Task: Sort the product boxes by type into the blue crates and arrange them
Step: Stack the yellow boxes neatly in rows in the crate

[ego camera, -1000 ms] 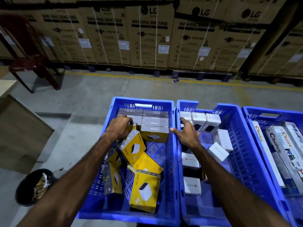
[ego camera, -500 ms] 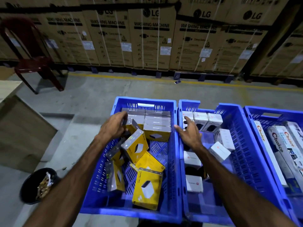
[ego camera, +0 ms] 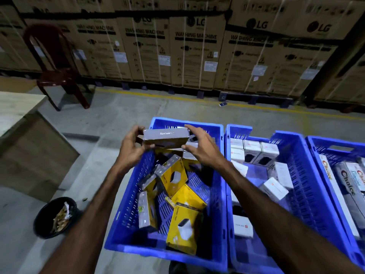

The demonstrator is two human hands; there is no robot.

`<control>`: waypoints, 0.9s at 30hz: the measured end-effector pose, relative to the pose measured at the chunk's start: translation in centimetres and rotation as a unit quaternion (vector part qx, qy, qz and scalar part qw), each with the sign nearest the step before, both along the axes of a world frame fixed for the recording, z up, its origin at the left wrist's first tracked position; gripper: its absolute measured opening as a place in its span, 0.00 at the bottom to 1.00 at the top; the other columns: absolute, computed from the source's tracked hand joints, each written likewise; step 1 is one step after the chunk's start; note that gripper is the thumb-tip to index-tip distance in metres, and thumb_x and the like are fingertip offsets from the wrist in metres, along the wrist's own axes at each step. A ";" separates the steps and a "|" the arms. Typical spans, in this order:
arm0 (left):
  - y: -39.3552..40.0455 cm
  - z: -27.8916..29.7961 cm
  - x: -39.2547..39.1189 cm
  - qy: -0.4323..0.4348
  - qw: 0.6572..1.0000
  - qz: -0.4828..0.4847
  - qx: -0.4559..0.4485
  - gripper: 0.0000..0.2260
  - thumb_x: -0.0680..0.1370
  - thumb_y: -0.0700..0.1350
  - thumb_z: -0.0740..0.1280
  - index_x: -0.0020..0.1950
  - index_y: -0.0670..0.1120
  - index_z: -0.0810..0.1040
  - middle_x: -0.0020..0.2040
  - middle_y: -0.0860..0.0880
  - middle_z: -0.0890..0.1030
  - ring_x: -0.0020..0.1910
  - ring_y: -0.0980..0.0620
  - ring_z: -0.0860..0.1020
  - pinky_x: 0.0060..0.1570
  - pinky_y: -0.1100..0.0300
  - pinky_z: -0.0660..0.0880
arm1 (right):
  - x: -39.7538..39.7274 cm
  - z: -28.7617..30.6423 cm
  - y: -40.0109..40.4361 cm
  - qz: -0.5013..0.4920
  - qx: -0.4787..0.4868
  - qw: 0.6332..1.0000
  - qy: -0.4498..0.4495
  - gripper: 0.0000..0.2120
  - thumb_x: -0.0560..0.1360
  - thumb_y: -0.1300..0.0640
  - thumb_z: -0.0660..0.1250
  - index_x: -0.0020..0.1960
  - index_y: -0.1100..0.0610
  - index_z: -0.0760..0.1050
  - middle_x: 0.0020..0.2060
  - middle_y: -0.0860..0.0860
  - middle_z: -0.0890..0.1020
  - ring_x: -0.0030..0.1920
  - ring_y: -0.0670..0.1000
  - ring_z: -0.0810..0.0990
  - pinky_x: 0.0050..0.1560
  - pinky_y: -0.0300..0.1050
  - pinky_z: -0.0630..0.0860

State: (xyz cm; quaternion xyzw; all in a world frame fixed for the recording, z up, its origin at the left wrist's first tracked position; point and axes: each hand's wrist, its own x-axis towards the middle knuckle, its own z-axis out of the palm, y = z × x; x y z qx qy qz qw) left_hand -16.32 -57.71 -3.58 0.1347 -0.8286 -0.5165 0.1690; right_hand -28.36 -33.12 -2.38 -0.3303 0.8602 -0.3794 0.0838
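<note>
Held above the far end of the left blue crate [ego camera: 126, 214]: a grey-sided LAPCARE box [ego camera: 165, 137], its brand name reading upside down along the top face. Gripped at its left end by the left hand [ego camera: 131, 150], fingers curled over the top edge and thumb beneath. Met at its right end by the right hand [ego camera: 199, 148], fingers spread around the corner, thumb under the lower edge; whether truly clamped or only touching, cannot tell.

Below, in the same crate: loose yellow boxes [ego camera: 184, 227] lying tilted and overlapping, one near the near wall marked "THUMBY T360", with grey sides showing on several.

In the middle blue crate [ego camera: 296, 175]: white boxes [ego camera: 252, 147] with small red logos, three upright in a row along the far wall, others scattered flat toward the near end.

In the right blue crate [ego camera: 335, 147]: long boxes [ego camera: 349, 180] printed "Choice" in red and black.

Along the back: stacked cartons [ego camera: 195, 48] printed "LG" and "WASHING MACHINE", with white labels. At the left: a dark red plastic chair [ego camera: 53, 62], a pale wooden table corner [ego camera: 19, 107], and a black bin [ego camera: 54, 217] on the concrete floor [ego camera: 118, 115].
</note>
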 end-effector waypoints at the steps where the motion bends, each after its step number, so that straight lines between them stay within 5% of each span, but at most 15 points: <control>1: -0.2 -0.1 0.1 -0.005 1.000 -0.003 0.009 0.16 0.75 0.38 0.77 0.57 0.48 0.75 0.57 0.48 0.83 0.57 0.47 0.81 0.53 0.48 0.80 | 0.0 0.2 -0.4 -0.004 -0.010 1.000 -0.009 0.32 0.77 0.50 0.74 0.78 0.48 0.67 0.65 0.52 0.76 0.62 0.53 0.76 0.64 0.57 0.75; 5: -0.5 0.1 -0.3 -0.032 0.999 -0.017 -0.013 0.17 0.73 0.39 0.79 0.55 0.50 0.75 0.54 0.50 0.84 0.51 0.50 0.82 0.51 0.46 0.80 | -0.3 0.2 -0.8 -0.029 -0.004 0.999 -0.017 0.24 0.75 0.49 0.75 0.69 0.49 0.74 0.58 0.51 0.79 0.57 0.53 0.79 0.58 0.58 0.79; 8: -0.3 0.7 -1.2 -0.069 0.988 -0.018 -0.134 0.18 0.73 0.39 0.78 0.58 0.52 0.77 0.54 0.53 0.83 0.48 0.53 0.81 0.45 0.55 0.78 | -0.5 -0.2 -0.8 -0.041 0.014 0.999 -0.012 0.23 0.75 0.50 0.75 0.69 0.51 0.75 0.58 0.51 0.81 0.55 0.52 0.79 0.56 0.52 0.77; 12: 0.7 1.7 -2.7 -0.059 0.923 -0.078 -0.373 0.21 0.74 0.53 0.77 0.65 0.49 0.78 0.59 0.46 0.82 0.57 0.43 0.79 0.54 0.47 0.78 | 0.0 -0.8 -1.9 -0.064 0.021 0.997 -0.023 0.26 0.75 0.50 0.76 0.70 0.53 0.75 0.60 0.53 0.82 0.57 0.55 0.81 0.55 0.53 0.78; 15: 1.1 1.8 -4.1 -0.070 0.882 -0.099 -0.455 0.25 0.74 0.63 0.71 0.62 0.47 0.78 0.56 0.44 0.82 0.54 0.40 0.79 0.52 0.46 0.78 | 0.0 -1.1 -2.7 -0.086 0.027 0.995 -0.031 0.25 0.75 0.50 0.76 0.70 0.50 0.76 0.60 0.51 0.84 0.58 0.55 0.82 0.57 0.56 0.80; 19: 1.2 1.3 -5.5 -0.104 0.863 -0.112 -0.482 0.19 0.76 0.59 0.73 0.60 0.49 0.77 0.57 0.46 0.82 0.53 0.41 0.81 0.49 0.47 0.79 | -1.3 -1.4 -1.8 -0.093 0.073 0.992 -0.038 0.25 0.77 0.52 0.74 0.72 0.49 0.73 0.61 0.48 0.84 0.57 0.54 0.84 0.58 0.55 0.79; 27: 1.2 -0.9 -6.2 -0.166 0.829 -0.133 -0.517 0.17 0.76 0.49 0.74 0.62 0.49 0.74 0.61 0.47 0.82 0.57 0.39 0.81 0.52 0.47 0.80 | -2.8 -3.2 3.6 -0.142 0.255 0.955 0.055 0.30 0.76 0.49 0.73 0.76 0.49 0.68 0.73 0.55 0.71 0.72 0.58 0.71 0.70 0.63 0.65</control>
